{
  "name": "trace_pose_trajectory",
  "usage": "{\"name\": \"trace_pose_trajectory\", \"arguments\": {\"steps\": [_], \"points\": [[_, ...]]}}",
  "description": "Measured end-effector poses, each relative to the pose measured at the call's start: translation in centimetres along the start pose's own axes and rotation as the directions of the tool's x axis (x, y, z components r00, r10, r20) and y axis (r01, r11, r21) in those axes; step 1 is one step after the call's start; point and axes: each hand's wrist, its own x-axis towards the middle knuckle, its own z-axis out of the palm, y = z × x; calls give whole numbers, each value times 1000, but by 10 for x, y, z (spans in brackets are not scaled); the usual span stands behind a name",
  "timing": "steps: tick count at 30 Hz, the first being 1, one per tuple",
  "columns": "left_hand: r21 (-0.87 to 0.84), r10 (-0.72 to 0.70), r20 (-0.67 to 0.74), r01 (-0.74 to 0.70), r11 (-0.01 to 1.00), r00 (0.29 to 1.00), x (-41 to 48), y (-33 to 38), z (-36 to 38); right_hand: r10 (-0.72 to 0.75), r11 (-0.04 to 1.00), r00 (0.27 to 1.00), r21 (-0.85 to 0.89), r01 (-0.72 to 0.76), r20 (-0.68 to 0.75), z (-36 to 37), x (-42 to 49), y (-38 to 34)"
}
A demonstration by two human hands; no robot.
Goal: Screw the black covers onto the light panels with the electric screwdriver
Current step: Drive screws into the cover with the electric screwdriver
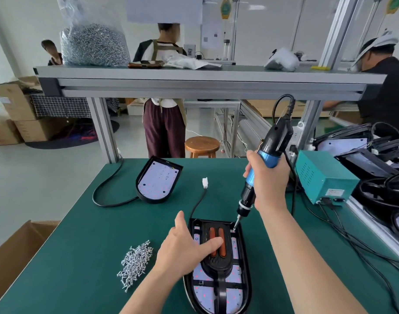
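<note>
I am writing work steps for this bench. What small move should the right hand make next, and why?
Probably press the electric screwdriver down and run it: its bit sits at the far right corner of the black cover, and the left hand presses that cover flat on the light panel.

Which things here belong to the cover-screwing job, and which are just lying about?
Job: blue-and-black electric screwdriver, black plastic cover, white-faced light panel beneath, second uncovered light panel, loose silver screw pile.
Lying about: round wooden stool, brown cardboard boxes.
</note>
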Motion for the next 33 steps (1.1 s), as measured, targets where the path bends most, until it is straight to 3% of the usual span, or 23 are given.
{"name": "trace_pose_trajectory", "arguments": {"steps": [14,20,25,33], "points": [[-120,-2,-40,-3,993,999,11,-6,13,48,999,999,-10,-48,-6,-2,-1,14],[-175,8,-3,-8,985,1000,12,-6,13,28,1000,996,-13,-27,90,-2,-5,16],[-364,17,71,10,931,997,11,-4,13,-18,1000,987,1,18,159,-3,-10,15],[-470,24,94,23,882,995,13,-10,18,-37,999,988,-12,40,148,-5,-7,20]]}}
